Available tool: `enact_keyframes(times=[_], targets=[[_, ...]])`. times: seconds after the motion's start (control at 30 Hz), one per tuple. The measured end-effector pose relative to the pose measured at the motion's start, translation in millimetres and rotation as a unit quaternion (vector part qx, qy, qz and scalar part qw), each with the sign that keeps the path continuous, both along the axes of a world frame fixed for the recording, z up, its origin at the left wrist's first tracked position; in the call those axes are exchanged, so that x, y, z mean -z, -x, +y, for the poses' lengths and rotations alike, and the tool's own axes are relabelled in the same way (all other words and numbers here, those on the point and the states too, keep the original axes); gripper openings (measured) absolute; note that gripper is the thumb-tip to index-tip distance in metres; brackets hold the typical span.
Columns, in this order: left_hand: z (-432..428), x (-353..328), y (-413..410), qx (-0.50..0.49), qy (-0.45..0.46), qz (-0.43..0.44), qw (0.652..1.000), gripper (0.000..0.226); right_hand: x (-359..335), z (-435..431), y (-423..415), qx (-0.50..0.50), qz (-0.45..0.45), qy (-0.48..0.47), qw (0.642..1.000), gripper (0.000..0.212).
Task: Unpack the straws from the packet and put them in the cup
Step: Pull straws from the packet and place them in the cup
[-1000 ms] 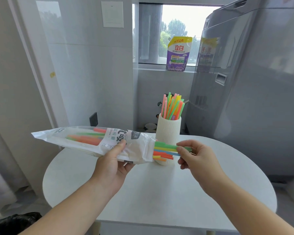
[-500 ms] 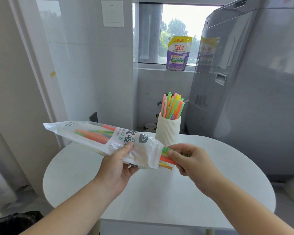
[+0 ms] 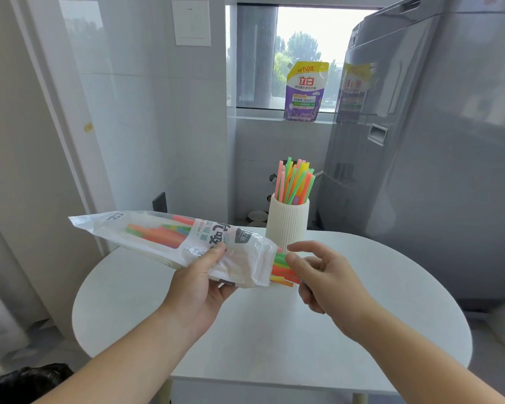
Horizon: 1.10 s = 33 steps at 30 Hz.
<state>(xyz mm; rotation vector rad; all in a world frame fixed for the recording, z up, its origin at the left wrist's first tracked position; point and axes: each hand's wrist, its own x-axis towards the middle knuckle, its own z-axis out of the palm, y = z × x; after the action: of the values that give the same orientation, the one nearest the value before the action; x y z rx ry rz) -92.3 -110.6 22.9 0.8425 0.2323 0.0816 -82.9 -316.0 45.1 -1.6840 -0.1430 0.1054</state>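
The right hand [image 3: 330, 281] has loosened its pinch, its fingers now spread at the straws [image 3: 280, 265] poking from the packet [image 3: 164, 237], which the left hand [image 3: 199, 287] grips; they likely need regrasping before reaching the cup [image 3: 287, 225]

The left hand [image 3: 199, 287] grips the straw packet [image 3: 164, 237] above the round white table [image 3: 274, 330]. The right hand [image 3: 330, 278], fingers loosely spread, meets the coloured straw ends [image 3: 280, 265] poking out, near the straw-filled ribbed cup [image 3: 287, 225].
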Motion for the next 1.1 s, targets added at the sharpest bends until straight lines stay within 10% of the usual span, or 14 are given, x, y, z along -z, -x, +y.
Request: enact_keyframes(times=[0.47,0.8,1.1], targets=[[6,-2,-1,-0.007,0.014,0.019,1.000,0.040,-9,-20,-9,0.013,0.004,-0.024,1.000,0.010],[-2,-5,-1,-0.016,0.048,0.029,0.998,0.041,-22,-13,-8,0.077,0.143,-0.406,0.899,0.007],[-8,-8,2,-0.008,0.056,0.024,0.998,0.035,-16,-1,-11,0.074,0.094,-0.357,0.927,0.013]])
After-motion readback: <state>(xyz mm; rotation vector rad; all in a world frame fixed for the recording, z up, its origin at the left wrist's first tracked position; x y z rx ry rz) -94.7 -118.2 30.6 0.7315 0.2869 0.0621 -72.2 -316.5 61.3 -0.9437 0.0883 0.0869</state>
